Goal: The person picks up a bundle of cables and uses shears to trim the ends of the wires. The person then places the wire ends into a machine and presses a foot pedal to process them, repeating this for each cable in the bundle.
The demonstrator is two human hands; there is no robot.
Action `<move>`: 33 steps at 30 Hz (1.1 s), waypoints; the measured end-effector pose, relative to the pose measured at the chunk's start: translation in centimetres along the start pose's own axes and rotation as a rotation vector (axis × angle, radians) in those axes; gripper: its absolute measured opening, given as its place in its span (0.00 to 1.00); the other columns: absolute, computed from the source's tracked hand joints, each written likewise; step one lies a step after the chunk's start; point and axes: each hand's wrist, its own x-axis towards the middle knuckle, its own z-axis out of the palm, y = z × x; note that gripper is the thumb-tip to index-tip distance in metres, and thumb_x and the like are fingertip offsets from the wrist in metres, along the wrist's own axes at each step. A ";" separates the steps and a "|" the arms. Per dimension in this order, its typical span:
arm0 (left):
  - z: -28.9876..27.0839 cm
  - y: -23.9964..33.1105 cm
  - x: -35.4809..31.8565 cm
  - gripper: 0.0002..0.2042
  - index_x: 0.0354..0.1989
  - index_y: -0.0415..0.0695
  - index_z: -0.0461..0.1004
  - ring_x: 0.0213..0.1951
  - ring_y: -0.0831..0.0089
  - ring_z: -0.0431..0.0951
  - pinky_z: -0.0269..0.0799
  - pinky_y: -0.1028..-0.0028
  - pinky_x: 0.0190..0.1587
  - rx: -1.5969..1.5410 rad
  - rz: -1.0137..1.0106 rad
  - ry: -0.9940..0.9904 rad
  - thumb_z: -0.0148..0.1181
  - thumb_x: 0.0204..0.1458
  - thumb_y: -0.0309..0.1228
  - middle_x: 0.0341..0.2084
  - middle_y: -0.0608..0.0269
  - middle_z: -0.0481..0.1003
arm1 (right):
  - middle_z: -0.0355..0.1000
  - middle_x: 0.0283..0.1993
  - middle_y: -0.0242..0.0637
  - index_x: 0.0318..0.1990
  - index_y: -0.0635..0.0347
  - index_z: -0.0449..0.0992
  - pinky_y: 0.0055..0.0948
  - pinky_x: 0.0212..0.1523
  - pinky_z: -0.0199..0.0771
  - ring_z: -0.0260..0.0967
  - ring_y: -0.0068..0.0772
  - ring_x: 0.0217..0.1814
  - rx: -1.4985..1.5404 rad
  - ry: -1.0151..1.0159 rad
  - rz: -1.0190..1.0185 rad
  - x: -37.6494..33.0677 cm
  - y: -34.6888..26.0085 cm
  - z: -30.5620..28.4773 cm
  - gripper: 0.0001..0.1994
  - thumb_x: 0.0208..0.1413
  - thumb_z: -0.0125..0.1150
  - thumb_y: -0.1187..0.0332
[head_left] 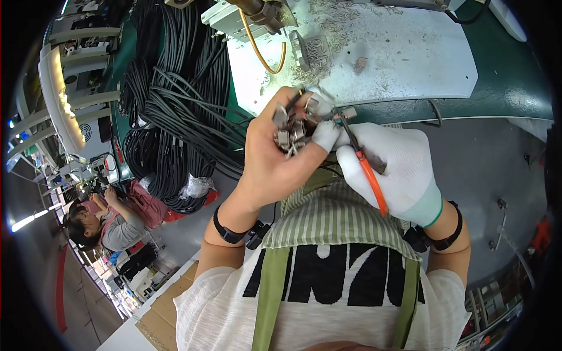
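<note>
My left hand [274,158] is bare, with a white cot on the thumb, and grips a bunch of black cable ends with small grey metal connectors [291,130] held close to my chest. My right hand [395,169] wears a white glove and is closed on a small cutter with orange handles [370,175]. The cutter's dark jaws [344,121] touch one connector at the top of the bunch. Both hands hover in front of the white work plate [410,52].
Bundles of black cables [175,111] hang over the green bench at the left. Metal scraps [328,23] litter the white plate, beside a machine head with a yellow cable [260,41]. A seated person [111,219] works at far left. Cardboard [170,298] lies lower left.
</note>
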 end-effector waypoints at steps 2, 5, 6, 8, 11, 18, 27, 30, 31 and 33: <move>0.1 -0.2 -0.1 0.10 0.30 0.37 0.68 0.23 0.87 0.64 0.62 0.84 0.26 -0.100 -0.109 0.032 0.61 0.39 0.18 0.19 0.68 0.68 | 0.63 0.16 0.35 0.30 0.61 0.73 0.27 0.20 0.61 0.61 0.33 0.15 -0.048 0.013 -0.007 0.1 0.0 0.1 0.05 0.47 0.61 0.72; 0.1 -0.6 -0.5 0.11 0.31 0.37 0.68 0.22 0.87 0.63 0.62 0.84 0.24 0.106 0.066 0.037 0.63 0.39 0.19 0.19 0.70 0.69 | 0.63 0.16 0.35 0.31 0.62 0.74 0.26 0.20 0.61 0.60 0.34 0.15 -0.406 0.229 -0.104 0.1 0.0 0.8 0.05 0.47 0.61 0.72; 0.2 -0.7 -0.5 0.11 0.31 0.37 0.68 0.22 0.87 0.63 0.62 0.84 0.24 0.104 0.067 0.035 0.63 0.39 0.19 0.19 0.70 0.69 | 0.63 0.16 0.35 0.31 0.62 0.74 0.26 0.20 0.61 0.60 0.34 0.15 -0.408 0.229 -0.102 0.1 -0.1 0.6 0.05 0.47 0.61 0.72; 0.2 -1.1 -0.5 0.10 0.31 0.36 0.69 0.22 0.87 0.64 0.62 0.84 0.23 0.116 0.101 0.059 0.63 0.41 0.20 0.19 0.70 0.69 | 0.63 0.16 0.34 0.32 0.62 0.75 0.26 0.20 0.62 0.60 0.31 0.15 -0.256 0.007 0.017 0.5 -0.1 -0.3 0.05 0.49 0.60 0.71; -0.3 -0.3 -0.2 0.09 0.32 0.36 0.69 0.21 0.86 0.65 0.61 0.83 0.22 -0.012 -0.079 0.040 0.62 0.44 0.20 0.19 0.70 0.69 | 0.64 0.16 0.32 0.34 0.62 0.76 0.26 0.21 0.62 0.60 0.27 0.16 -0.018 -0.176 0.155 1.1 0.3 -0.7 0.06 0.51 0.58 0.69; -2.8 -1.6 0.9 0.05 0.35 0.38 0.70 0.17 0.85 0.61 0.54 0.81 0.18 -0.539 -0.549 -0.117 0.58 0.50 0.21 0.18 0.72 0.66 | 0.63 0.16 0.26 0.34 0.63 0.77 0.22 0.20 0.60 0.59 0.14 0.17 0.190 -0.222 0.209 1.7 1.6 1.0 0.10 0.56 0.55 0.66; -4.4 -3.9 5.7 0.05 0.35 0.42 0.71 0.18 0.85 0.58 0.52 0.83 0.19 -0.559 -0.512 0.062 0.58 0.51 0.24 0.18 0.75 0.62 | 0.65 0.15 0.32 0.25 0.64 0.73 0.22 0.19 0.61 0.62 0.18 0.16 0.332 -0.027 0.275 7.3 3.1 -0.8 0.15 0.56 0.56 0.61; -4.5 -3.9 6.6 0.05 0.35 0.41 0.71 0.19 0.84 0.59 0.53 0.82 0.19 -0.548 -0.499 -0.008 0.59 0.50 0.25 0.19 0.74 0.62 | 0.65 0.16 0.29 0.25 0.63 0.74 0.20 0.18 0.61 0.61 0.17 0.16 0.449 -0.139 0.299 9.7 3.9 -0.5 0.14 0.56 0.55 0.62; -4.7 -3.7 6.7 0.06 0.35 0.41 0.71 0.19 0.84 0.60 0.54 0.82 0.19 -0.500 -0.481 -0.018 0.59 0.50 0.25 0.19 0.74 0.63 | 0.65 0.16 0.29 0.24 0.63 0.73 0.19 0.18 0.60 0.61 0.17 0.15 0.449 -0.147 0.273 10.2 4.0 -0.3 0.14 0.56 0.55 0.61; -5.0 -3.3 7.1 0.06 0.34 0.41 0.71 0.19 0.84 0.61 0.55 0.82 0.19 -0.405 -0.441 -0.035 0.60 0.49 0.26 0.18 0.73 0.65 | 0.66 0.15 0.29 0.21 0.62 0.71 0.19 0.18 0.60 0.61 0.18 0.15 0.445 -0.166 0.218 11.0 4.2 0.1 0.17 0.55 0.56 0.60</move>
